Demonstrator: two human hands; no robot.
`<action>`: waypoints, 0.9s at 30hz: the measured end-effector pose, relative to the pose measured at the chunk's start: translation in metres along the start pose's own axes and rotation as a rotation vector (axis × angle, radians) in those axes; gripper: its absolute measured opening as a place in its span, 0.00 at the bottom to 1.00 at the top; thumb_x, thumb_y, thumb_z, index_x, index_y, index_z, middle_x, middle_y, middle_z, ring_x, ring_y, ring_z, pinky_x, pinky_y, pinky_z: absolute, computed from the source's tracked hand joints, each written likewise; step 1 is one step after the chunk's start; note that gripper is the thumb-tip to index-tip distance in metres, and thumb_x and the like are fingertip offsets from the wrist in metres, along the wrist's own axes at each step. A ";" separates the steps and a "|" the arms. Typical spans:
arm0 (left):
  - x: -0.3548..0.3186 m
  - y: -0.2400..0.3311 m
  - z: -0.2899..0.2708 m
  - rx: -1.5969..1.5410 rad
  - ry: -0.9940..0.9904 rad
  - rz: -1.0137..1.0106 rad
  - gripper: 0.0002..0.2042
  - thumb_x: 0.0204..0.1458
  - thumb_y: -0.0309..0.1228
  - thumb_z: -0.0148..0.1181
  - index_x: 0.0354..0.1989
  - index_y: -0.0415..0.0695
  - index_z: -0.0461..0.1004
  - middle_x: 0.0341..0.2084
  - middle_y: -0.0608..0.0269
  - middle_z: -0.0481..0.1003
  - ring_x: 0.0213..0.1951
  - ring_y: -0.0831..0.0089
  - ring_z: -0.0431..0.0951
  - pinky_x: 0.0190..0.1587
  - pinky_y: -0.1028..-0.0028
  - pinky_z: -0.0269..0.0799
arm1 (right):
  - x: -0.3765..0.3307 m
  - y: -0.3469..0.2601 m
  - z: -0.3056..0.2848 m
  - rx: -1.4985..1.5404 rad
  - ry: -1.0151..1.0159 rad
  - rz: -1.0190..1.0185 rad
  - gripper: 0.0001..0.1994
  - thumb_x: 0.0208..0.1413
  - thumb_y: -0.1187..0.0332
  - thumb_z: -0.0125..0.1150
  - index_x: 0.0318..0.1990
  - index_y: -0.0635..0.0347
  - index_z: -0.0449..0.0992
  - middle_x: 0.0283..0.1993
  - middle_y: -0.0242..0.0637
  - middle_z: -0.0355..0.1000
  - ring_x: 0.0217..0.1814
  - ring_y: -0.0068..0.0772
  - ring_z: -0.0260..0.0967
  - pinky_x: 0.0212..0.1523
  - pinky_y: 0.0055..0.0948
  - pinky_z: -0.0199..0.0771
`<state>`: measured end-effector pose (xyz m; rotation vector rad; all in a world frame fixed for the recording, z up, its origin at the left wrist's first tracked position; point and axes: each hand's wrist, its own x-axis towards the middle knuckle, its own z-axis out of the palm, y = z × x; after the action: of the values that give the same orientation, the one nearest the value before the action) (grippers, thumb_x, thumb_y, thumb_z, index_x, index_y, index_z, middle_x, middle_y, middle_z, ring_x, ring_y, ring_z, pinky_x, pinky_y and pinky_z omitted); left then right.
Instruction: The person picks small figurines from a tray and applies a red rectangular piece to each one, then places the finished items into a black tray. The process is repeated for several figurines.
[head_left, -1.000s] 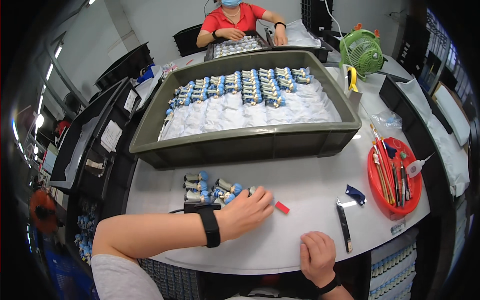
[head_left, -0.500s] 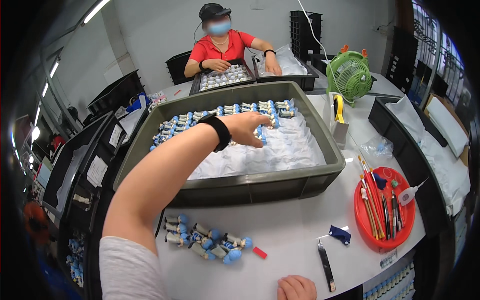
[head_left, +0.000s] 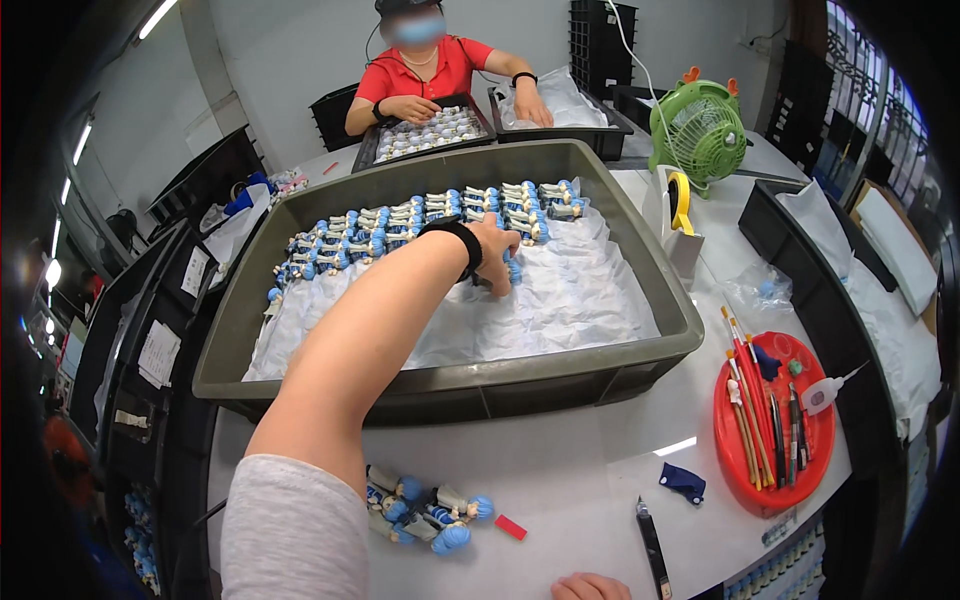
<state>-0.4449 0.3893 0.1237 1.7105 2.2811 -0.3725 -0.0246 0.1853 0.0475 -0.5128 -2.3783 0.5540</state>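
Note:
My left arm stretches into a large grey-green tray (head_left: pixel 640 368). There my left hand (head_left: pixel 492 258) has its fingers closed around a small blue-haired figurine (head_left: pixel 513 268), mostly covered by the hand. Just beyond it, rows of similar figurines (head_left: pixel 400 222) lie on a crinkled white liner (head_left: pixel 560 305). Several more figurines (head_left: pixel 450 515) lie loose on the white table in front of the tray, partly behind my forearm. At the lower edge, my right hand (head_left: pixel 590 587) rests with curled fingers; only its upper part shows, with nothing visible in it.
Right of the loose figurines lie a red piece (head_left: pixel 511 528), a black pen-like tool (head_left: pixel 652 545) and a dark blue scrap (head_left: pixel 683 482). A red basin (head_left: pixel 730 470) holds brushes and a bottle. A green fan (head_left: pixel 698 135) and a co-worker (head_left: pixel 425 75) are beyond the tray.
My left hand has gone from hovering with spread fingers to closing on a figurine in the tray. The view has shifted, and my right hand now shows less at the lower edge.

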 end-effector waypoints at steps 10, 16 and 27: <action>-0.114 0.016 -0.058 -0.102 0.498 0.310 0.24 0.33 0.26 0.64 0.43 0.48 0.64 0.40 0.49 0.60 0.36 0.52 0.70 0.41 0.63 0.69 | -0.003 -0.001 0.002 -0.016 0.023 -0.028 0.10 0.48 0.75 0.62 0.40 0.65 0.77 0.41 0.47 0.73 0.42 0.51 0.71 0.42 0.43 0.71; -0.315 0.069 -0.026 -0.145 0.517 0.601 0.21 0.30 0.20 0.65 0.36 0.45 0.68 0.41 0.51 0.63 0.39 0.53 0.70 0.42 0.66 0.69 | -0.014 0.006 0.010 -0.039 0.023 0.018 0.10 0.45 0.76 0.60 0.38 0.64 0.75 0.39 0.41 0.73 0.43 0.47 0.70 0.44 0.40 0.67; -0.403 0.061 0.186 -0.199 0.289 0.283 0.22 0.32 0.22 0.63 0.40 0.45 0.66 0.38 0.50 0.62 0.41 0.53 0.67 0.41 0.61 0.61 | -0.018 0.002 0.017 -0.021 0.130 -0.077 0.07 0.49 0.78 0.57 0.37 0.65 0.74 0.38 0.42 0.73 0.44 0.46 0.69 0.44 0.38 0.67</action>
<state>-0.2671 -0.0206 0.0924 2.0499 2.1232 0.1652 -0.0222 0.1738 0.0256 -0.4501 -2.2715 0.4482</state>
